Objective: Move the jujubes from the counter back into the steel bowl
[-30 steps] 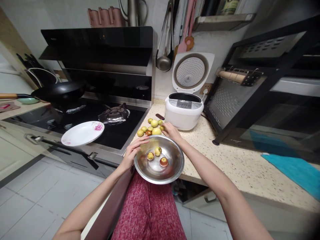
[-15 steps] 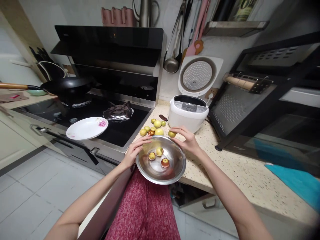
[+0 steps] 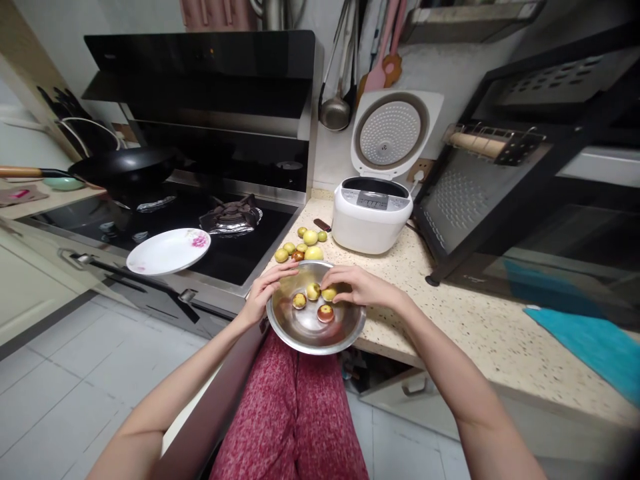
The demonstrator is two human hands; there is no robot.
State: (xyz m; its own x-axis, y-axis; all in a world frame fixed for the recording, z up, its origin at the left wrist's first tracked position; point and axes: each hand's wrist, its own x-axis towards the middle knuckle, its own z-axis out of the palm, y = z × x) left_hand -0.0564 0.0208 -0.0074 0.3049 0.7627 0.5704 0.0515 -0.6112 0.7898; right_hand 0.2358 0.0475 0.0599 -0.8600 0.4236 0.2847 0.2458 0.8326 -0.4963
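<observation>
A steel bowl point(image 3: 316, 339) sits at the counter's front edge, tilted slightly. Three round fruits, one of them reddish brown point(image 3: 325, 313), lie inside it. My left hand point(image 3: 265, 290) has its fingers on the bowl's left rim and holds the bowl there. Over the right side of the bowl, my right hand point(image 3: 353, 285) has its thumb and fingers round a yellow-green fruit point(image 3: 329, 293), low in the bowl. Just behind the bowl, several yellow and green fruits point(image 3: 313, 253) are gathered on the counter.
An open white rice cooker point(image 3: 370, 223) stands behind the bowl. To the left, a white plate point(image 3: 169, 252) rests at the stove's front edge, with a black wok point(image 3: 125, 167) beyond. A blue cloth point(image 3: 585, 340) and a black rack point(image 3: 460, 220) are at the right.
My right hand has brought the yellow-green fruit from behind the bowl's rim into the bowl. My left hand stays at the rim. The whole view has shifted slightly.
</observation>
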